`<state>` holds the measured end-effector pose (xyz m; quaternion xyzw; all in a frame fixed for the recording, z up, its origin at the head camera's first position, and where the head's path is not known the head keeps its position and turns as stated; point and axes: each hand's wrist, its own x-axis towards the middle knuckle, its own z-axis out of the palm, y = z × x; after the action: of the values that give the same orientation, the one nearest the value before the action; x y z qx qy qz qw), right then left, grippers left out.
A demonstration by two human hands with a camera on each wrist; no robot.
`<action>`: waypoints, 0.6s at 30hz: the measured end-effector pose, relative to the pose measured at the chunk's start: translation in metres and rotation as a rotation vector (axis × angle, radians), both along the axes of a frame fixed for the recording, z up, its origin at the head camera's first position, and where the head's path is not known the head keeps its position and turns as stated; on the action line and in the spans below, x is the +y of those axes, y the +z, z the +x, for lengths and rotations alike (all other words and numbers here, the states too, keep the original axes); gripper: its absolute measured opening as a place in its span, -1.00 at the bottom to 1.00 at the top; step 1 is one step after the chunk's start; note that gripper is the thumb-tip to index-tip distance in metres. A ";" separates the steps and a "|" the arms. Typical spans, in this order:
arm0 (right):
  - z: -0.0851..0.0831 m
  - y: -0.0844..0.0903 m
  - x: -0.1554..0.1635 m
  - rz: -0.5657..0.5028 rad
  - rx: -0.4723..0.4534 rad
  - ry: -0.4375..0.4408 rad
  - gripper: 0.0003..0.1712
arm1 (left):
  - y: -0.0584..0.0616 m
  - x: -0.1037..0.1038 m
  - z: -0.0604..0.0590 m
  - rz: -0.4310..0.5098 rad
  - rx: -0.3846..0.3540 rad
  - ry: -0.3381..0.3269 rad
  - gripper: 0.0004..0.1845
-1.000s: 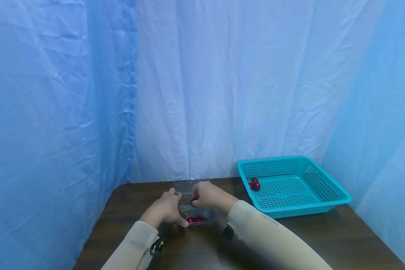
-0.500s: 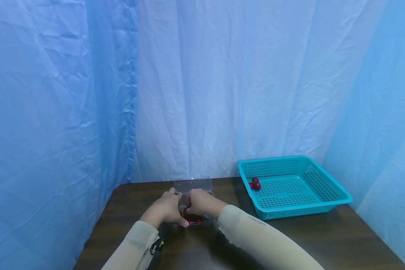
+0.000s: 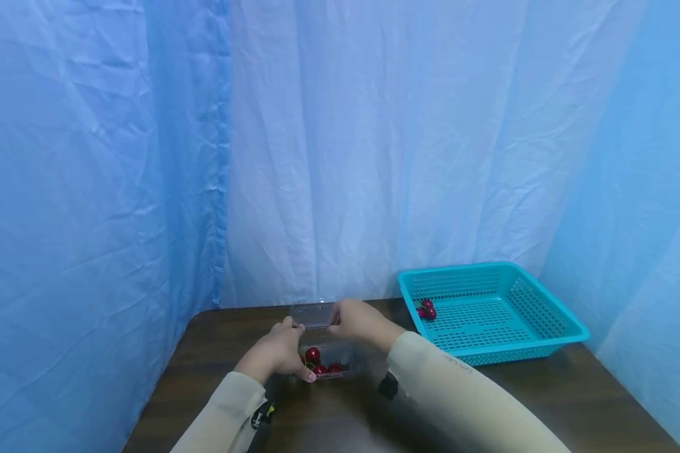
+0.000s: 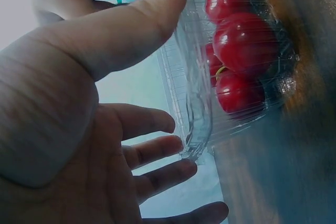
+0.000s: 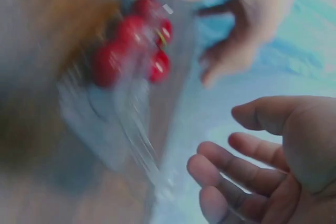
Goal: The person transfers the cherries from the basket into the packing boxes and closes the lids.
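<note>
**Head view: clear cherry box held open on the table, item by item**

Step in hand, as you can judge it: you have the box steadied and its lid up, with cherries inside it and a few in the basket. The next move calls for a light pinch on one round, slippery fruit without crushing the thin walls.

1. Blue curtain (image 3: pixel 90 189): creased cloth, hanging on three sides.
2. Table (image 3: pixel 544 402): dark wood grain, flat.
3. Your left hand (image 3: pixel 276 353): thumb along the near wall of the box, fingers loosely spread against its side; it holds the box in place.
4. Clear plastic box (image 3: pixel 331 363): thin, ribbed, glossy clamshell, standing on the table between your hands, hinged lid (image 3: pixel 313 313) raised at the back.
5. Cherries (image 3: pixel 313 354): red, round, shiny, lying in the box bottom.
6. Your right hand (image 3: pixel 358 319): at the lid's edge. The wrist view shows the fingers half curled with nothing in them; whether they touch the lid you cannot tell.
7. Teal basket (image 3: pixel 544 327): square, perforated plastic, right of the box and apart from it.
8. Basket cherries (image 3: pixel 426 308): a small cluster in the left corner.
</note>
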<state>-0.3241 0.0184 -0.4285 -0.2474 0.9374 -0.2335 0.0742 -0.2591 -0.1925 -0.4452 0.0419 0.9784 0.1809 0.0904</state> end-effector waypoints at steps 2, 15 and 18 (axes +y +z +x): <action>-0.004 0.011 0.013 -0.029 -0.004 -0.021 -0.89 | -0.002 0.000 -0.001 0.000 0.003 0.005 0.29; -0.056 0.065 0.109 -0.175 -0.071 -0.197 -0.71 | -0.002 -0.002 0.004 0.010 0.022 0.007 0.28; -0.068 0.061 0.129 -0.171 -0.083 -0.244 -0.66 | -0.002 -0.001 0.004 0.006 0.028 0.002 0.27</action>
<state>-0.3926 0.1477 -0.3676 -0.1273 0.9333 -0.3298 0.0628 -0.2555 -0.1932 -0.4470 0.0435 0.9791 0.1832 0.0764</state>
